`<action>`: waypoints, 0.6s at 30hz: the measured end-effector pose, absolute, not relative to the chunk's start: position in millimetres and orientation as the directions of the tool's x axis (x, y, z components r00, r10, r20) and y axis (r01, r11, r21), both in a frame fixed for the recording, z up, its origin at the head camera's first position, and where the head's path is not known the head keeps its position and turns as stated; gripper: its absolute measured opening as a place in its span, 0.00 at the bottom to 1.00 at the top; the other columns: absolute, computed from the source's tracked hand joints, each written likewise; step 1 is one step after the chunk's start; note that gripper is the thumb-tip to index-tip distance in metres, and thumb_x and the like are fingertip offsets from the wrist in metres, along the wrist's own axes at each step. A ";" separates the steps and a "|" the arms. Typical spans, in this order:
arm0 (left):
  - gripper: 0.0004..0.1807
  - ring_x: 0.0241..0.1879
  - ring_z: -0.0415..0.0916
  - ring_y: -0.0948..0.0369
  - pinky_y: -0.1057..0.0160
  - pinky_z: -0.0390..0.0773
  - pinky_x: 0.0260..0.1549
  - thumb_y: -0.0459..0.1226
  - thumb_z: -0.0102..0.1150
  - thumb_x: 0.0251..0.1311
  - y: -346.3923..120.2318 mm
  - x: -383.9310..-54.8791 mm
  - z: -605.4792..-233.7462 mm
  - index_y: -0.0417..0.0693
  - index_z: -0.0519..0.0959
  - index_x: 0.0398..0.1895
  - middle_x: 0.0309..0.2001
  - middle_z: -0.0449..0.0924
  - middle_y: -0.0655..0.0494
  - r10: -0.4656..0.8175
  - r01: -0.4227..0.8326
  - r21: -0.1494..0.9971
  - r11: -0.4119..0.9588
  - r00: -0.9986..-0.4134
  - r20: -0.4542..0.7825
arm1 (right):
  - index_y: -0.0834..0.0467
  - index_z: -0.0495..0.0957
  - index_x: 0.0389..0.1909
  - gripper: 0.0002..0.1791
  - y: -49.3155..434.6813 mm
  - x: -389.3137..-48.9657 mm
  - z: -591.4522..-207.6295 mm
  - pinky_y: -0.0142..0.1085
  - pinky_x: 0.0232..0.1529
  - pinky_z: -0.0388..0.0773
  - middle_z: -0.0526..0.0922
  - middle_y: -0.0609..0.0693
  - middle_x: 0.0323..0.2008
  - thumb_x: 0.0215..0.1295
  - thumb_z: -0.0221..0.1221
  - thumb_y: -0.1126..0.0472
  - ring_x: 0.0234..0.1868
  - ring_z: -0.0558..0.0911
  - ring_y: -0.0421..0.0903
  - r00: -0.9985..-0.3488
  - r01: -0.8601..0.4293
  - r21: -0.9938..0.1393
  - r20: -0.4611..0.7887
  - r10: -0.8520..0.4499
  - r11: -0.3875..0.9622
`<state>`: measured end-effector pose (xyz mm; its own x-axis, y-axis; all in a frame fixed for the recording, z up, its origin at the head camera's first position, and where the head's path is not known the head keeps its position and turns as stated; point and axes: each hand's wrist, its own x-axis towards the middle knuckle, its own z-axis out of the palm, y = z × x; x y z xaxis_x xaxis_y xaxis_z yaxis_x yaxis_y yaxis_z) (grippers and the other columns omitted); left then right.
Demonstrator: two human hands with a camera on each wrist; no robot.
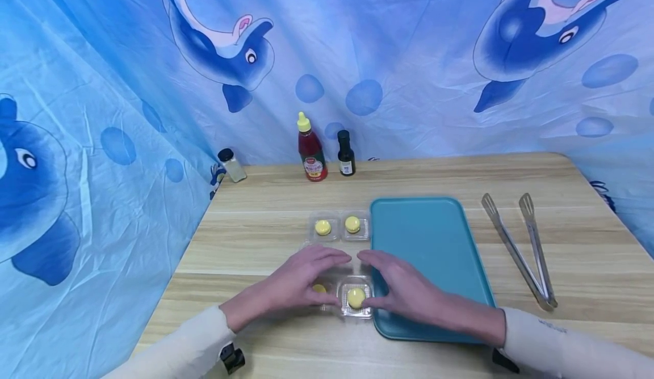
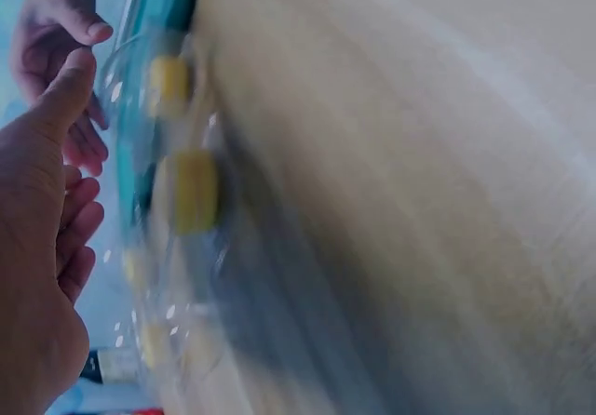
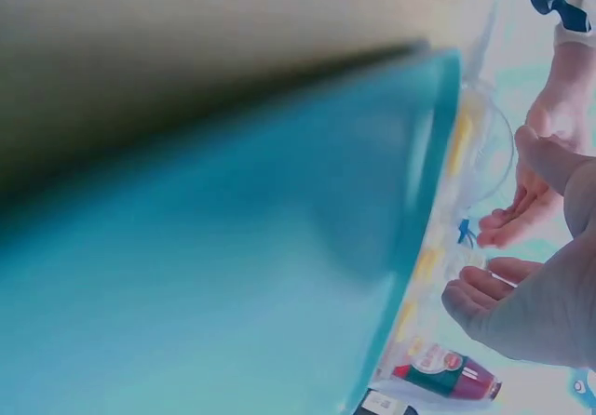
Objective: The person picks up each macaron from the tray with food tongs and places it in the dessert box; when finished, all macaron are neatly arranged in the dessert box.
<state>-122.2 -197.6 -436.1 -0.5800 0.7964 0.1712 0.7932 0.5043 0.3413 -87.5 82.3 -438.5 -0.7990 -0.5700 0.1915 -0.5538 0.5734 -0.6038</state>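
Observation:
Several small clear plastic boxes stand left of a teal tray (image 1: 426, 254), each holding a round yellow pastry that looks like a macaron. Over the front pair, my left hand (image 1: 311, 274) and right hand (image 1: 403, 285) face each other with fingers loosely extended, gripping nothing. Between them sits the front right box (image 1: 349, 312) with its macaron (image 1: 356, 296). My left hand partly covers the front left macaron (image 1: 319, 288). Farther back are two more macarons, one on the left (image 1: 323, 227) and one on the right (image 1: 352, 224). Whether my right thumb touches the front box, I cannot tell.
Metal tongs (image 1: 531, 254) lie spread right of the tray. At the wooden table's (image 1: 245, 220) back edge stand a red sauce bottle (image 1: 312, 155) with a yellow cap, a small dark bottle (image 1: 346, 155) and a shaker (image 1: 233, 166). A blue dolphin-print curtain (image 1: 398, 38) hangs behind.

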 end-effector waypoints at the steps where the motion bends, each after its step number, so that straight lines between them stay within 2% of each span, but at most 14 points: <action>1: 0.46 0.73 0.70 0.54 0.44 0.69 0.73 0.59 0.76 0.57 -199.9 -124.0 -434.4 0.52 0.72 0.76 0.73 0.75 0.56 0.787 0.784 0.366 0.501 -0.589 0.184 | 0.66 0.72 0.72 0.49 81.5 -90.0 -436.7 0.56 0.70 0.74 0.78 0.62 0.69 0.53 0.82 0.52 0.70 0.77 0.60 -0.801 -0.550 -0.608 0.189 -0.568 0.573; 5: 0.47 0.74 0.70 0.50 0.39 0.69 0.72 0.53 0.78 0.58 -211.5 -132.0 -427.4 0.53 0.70 0.79 0.75 0.73 0.52 0.732 0.723 0.462 0.513 -0.650 0.205 | 0.64 0.71 0.75 0.48 76.6 -100.8 -431.7 0.56 0.72 0.73 0.76 0.59 0.72 0.57 0.80 0.51 0.72 0.74 0.59 -0.799 -0.540 -0.637 0.182 -0.573 0.551; 10: 0.50 0.75 0.67 0.51 0.42 0.69 0.73 0.51 0.79 0.57 -227.9 -141.6 -423.0 0.56 0.66 0.82 0.78 0.69 0.55 0.652 0.635 0.518 0.573 -0.736 0.180 | 0.64 0.72 0.74 0.46 67.0 -113.8 -432.6 0.54 0.73 0.72 0.76 0.58 0.72 0.59 0.79 0.50 0.73 0.74 0.57 -0.782 -0.552 -0.656 0.193 -0.593 0.514; 18: 0.51 0.76 0.66 0.49 0.42 0.68 0.73 0.49 0.80 0.57 -255.1 -154.1 -427.1 0.51 0.65 0.82 0.79 0.67 0.50 0.581 0.552 0.562 0.616 -0.800 0.149 | 0.66 0.73 0.72 0.45 42.3 -126.6 -441.3 0.54 0.71 0.74 0.79 0.60 0.69 0.57 0.80 0.52 0.70 0.77 0.58 -0.794 -0.530 -0.669 0.175 -0.583 0.521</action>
